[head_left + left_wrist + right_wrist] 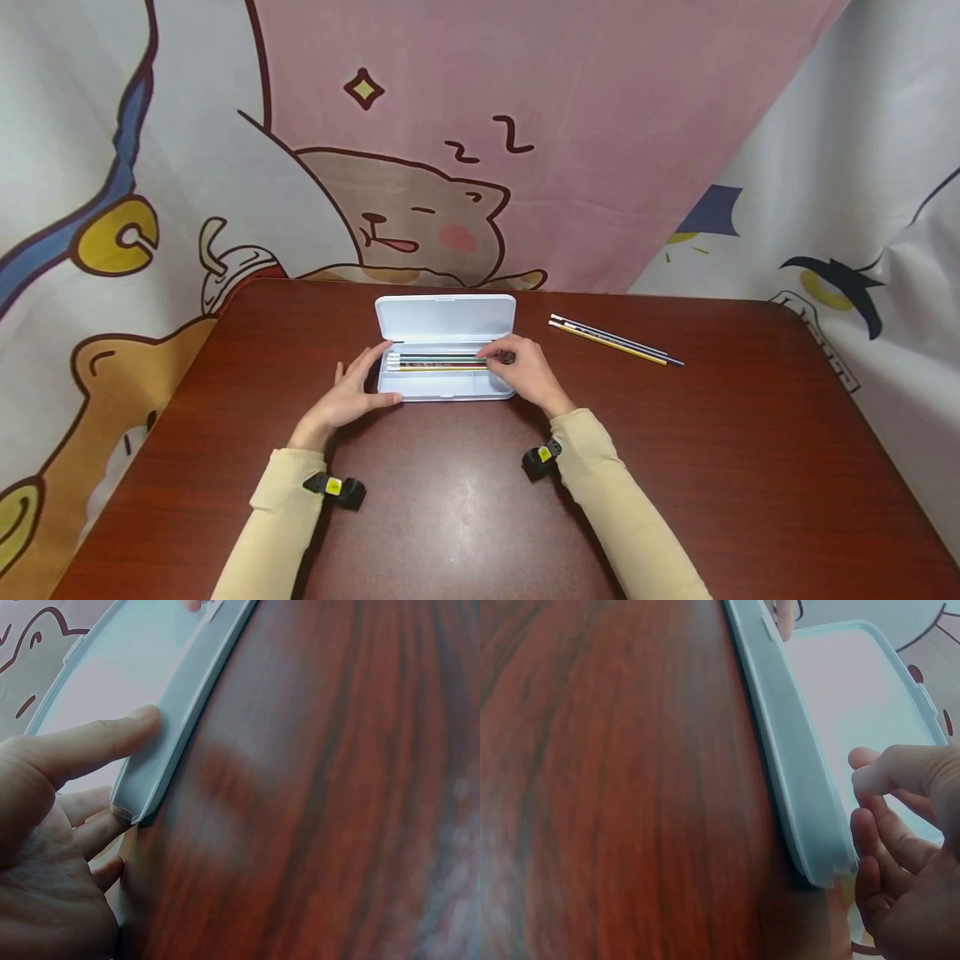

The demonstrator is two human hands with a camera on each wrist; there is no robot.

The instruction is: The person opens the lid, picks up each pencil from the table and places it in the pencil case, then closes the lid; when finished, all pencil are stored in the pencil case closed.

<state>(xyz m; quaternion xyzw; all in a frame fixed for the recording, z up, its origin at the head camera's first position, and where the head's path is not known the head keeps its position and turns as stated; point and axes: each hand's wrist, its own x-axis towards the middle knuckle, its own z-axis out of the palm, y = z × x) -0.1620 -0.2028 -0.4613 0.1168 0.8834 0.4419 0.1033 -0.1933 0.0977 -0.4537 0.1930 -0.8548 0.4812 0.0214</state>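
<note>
An open white pencil case (433, 387) lies on the table, its lid (446, 318) raised at the back. Several pencils (431, 360), green, red and yellow among them, lie side by side in its middle section. My left hand (341, 404) holds the case's left end, with the thumb at the front corner and the index finger at the back. In the left wrist view the thumb (105, 745) lies over the front wall. My right hand (525, 371) pinches a green pencil near the case's right end; the fingers hide that pencil's far end.
Right of the case, several loose pencils (611, 340), yellow and dark blue, lie slanted on the brown wooden table (750, 450). A cartoon-printed cloth (600, 125) hangs behind the table's back edge. Both sleeves carry small black wrist cameras.
</note>
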